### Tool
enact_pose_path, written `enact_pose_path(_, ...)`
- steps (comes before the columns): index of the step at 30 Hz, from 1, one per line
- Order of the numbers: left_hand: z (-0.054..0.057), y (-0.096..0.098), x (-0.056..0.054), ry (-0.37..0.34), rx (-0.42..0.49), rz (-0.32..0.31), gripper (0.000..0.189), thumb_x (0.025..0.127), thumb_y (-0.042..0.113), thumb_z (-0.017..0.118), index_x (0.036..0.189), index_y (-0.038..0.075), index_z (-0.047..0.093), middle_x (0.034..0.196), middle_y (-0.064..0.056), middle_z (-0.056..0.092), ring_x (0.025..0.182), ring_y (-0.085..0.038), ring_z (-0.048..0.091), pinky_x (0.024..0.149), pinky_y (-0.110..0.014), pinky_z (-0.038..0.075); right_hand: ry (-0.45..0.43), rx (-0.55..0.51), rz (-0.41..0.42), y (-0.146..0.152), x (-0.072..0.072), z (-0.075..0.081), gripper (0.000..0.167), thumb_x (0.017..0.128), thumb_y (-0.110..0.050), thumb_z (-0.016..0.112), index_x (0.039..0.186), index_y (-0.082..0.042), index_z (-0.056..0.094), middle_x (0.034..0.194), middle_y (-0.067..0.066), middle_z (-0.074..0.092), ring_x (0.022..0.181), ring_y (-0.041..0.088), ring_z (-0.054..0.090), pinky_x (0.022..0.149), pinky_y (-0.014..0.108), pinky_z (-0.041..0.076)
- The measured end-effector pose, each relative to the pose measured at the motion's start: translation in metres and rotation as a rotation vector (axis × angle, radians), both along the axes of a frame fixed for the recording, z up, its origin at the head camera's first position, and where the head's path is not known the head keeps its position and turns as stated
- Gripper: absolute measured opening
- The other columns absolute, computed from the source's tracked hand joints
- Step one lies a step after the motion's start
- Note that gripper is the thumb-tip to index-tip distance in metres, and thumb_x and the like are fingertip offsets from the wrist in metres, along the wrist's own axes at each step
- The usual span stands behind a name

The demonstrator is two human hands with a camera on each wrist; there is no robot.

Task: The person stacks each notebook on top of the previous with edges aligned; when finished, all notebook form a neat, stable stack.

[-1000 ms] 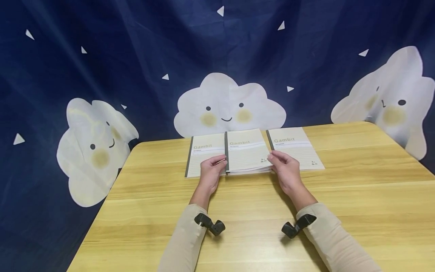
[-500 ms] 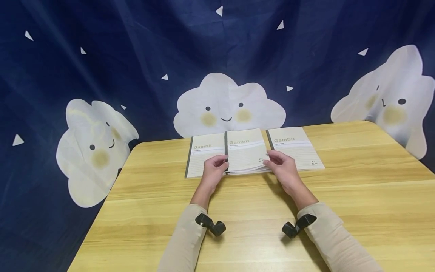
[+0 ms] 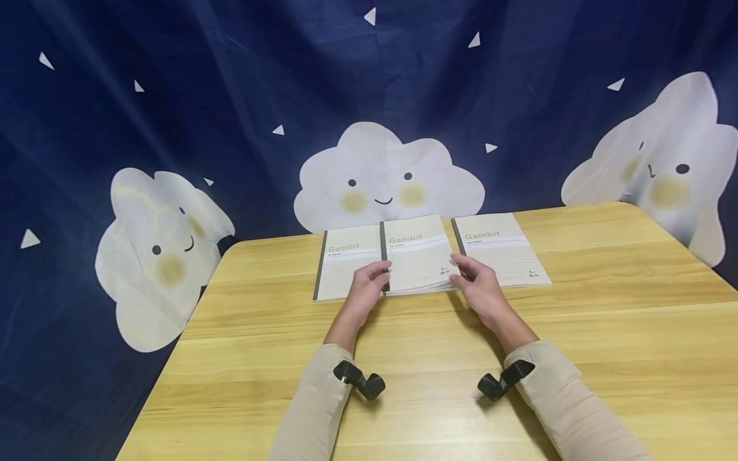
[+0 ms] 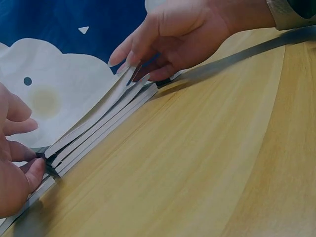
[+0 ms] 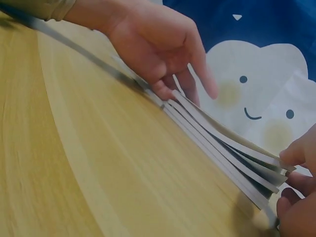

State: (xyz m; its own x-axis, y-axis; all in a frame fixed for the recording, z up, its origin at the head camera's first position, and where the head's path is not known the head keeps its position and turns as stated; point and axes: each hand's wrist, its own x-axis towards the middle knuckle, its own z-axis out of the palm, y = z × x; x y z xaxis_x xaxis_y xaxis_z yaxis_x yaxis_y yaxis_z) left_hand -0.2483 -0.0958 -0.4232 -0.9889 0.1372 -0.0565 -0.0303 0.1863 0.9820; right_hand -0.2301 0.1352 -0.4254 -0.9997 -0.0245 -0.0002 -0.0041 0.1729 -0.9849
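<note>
A small stack of cream "Gambit" notebooks [image 3: 416,251] with dark spines lies at the middle of the table's far side. My left hand [image 3: 368,286] holds the stack at its spine side, thumb and fingers at the dark edge in the left wrist view. At the opposite edge, my right hand [image 3: 480,288] pinches the upper notebook [image 5: 224,131], whose right end is raised, leaving gaps between the layers below. One more notebook [image 3: 344,256] lies flat to the left, partly behind my left hand. Another notebook [image 3: 501,246] lies flat on the right, beyond my right fingers.
The wooden table [image 3: 426,410] stretches toward me and to both sides. Behind its far edge hangs a dark blue curtain [image 3: 242,77] with smiling white clouds. Black wrist mounts [image 3: 359,380] sit on both sleeves.
Both hands have drawn slightly inward along the middle stack, the left to the right and the right to the left. The flat notebooks at the sides have stayed put.
</note>
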Motion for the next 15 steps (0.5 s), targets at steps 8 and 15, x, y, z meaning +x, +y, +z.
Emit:
enact_pose_path(8, 0.0011, 0.0026, 0.0002, 0.003, -0.012, -0.025, 0.042, 0.096, 0.014, 0.047, 0.136, 0.001, 0.047, 0.143, -0.014, 0.043, 0.133, -0.029, 0.037, 0.112, -0.044, 0.028, 0.012, 0.039, 0.027, -0.0005, -0.0018, -0.005, 0.051, 0.094, -0.002, 0.05, 0.142, 0.002, 0.035, 0.148, 0.021, 0.034, 0.137, 0.032, 0.031, 0.113, 0.04, 0.027)
enact_pose_path(15, 0.0005, 0.0038, 0.0005, 0.008, -0.029, -0.023, 0.043, 0.095, 0.015, 0.047, 0.136, 0.001, 0.046, 0.143, -0.014, 0.043, 0.135, -0.028, 0.035, 0.113, -0.043, 0.027, 0.005, 0.068, 0.049, -0.0017, -0.002, -0.0063, 0.052, 0.094, -0.001, 0.049, 0.143, 0.005, 0.031, 0.149, 0.025, 0.028, 0.139, 0.034, 0.027, 0.114, 0.041, 0.026)
